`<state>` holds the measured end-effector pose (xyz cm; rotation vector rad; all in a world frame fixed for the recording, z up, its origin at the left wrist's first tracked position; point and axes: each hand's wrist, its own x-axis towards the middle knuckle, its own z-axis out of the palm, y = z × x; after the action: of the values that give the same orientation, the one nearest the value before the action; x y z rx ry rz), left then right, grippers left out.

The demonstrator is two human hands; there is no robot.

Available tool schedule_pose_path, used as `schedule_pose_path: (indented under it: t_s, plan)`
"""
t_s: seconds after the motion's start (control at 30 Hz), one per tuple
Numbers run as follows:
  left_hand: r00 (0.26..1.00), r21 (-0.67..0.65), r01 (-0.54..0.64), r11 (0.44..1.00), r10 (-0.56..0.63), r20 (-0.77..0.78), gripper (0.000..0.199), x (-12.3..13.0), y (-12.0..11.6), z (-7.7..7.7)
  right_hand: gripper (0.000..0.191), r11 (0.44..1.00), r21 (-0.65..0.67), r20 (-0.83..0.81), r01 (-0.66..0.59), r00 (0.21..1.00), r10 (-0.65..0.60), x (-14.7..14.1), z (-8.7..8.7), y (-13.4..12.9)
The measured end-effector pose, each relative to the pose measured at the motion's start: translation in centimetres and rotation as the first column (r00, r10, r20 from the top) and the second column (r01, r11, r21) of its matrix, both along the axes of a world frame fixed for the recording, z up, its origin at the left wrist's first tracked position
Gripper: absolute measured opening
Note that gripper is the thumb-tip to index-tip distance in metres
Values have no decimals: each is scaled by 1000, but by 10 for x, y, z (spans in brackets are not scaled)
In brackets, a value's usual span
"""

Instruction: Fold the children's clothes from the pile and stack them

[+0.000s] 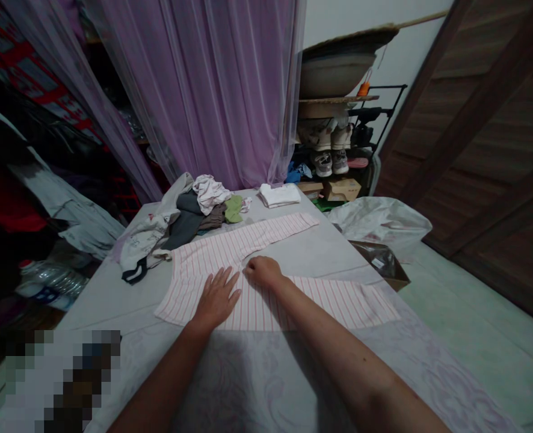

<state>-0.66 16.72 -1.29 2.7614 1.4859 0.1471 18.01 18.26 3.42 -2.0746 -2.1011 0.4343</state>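
The left hand [216,297] lies flat and open on the pink-striped garment [266,310], the right hand [263,272] rests curled just beside it, grip indeterminate, and a heap of clothes [185,216] lies beyond the garment on the table [334,258].

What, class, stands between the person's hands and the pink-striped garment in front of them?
Nothing visible does: the left hand lies flat on the pink-striped white garment, and the right hand rests on it too, with nothing between. The heap of clothes lies beyond the garment, on the far side.
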Motion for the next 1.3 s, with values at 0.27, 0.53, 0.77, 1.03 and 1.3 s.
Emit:
schedule_pose_path:
  t_s: [0.27, 0.53, 0.77, 1.03, 1.3]
  plan:
    - [999, -53, -20, 998, 18, -30, 51, 6, -5, 3, 33, 1000, 7, 5, 16, 1000, -16, -7, -10, 6]
    - [1000, -14, 0, 1000, 0, 11, 47, 4, -4, -4, 24, 998, 61, -143, 23, 990, -14, -10, -20, 3]
    - [998, 29, 18, 999, -20, 63, 47, 2, -6, -6, 22, 978, 173, -53, 117, 993, -110, -11, -26, -5]
    - [990, 1, -46, 999, 45, 137, 45, 8, -1, 0, 28, 976, 152, 16, 155, 987, -159, 10, -21, 6]
    - [968, 0, -182, 983, 179, 174, 31, 48, 33, 28, 30, 984, 176, 118, -23, 993, 2, 28, -19, 34]
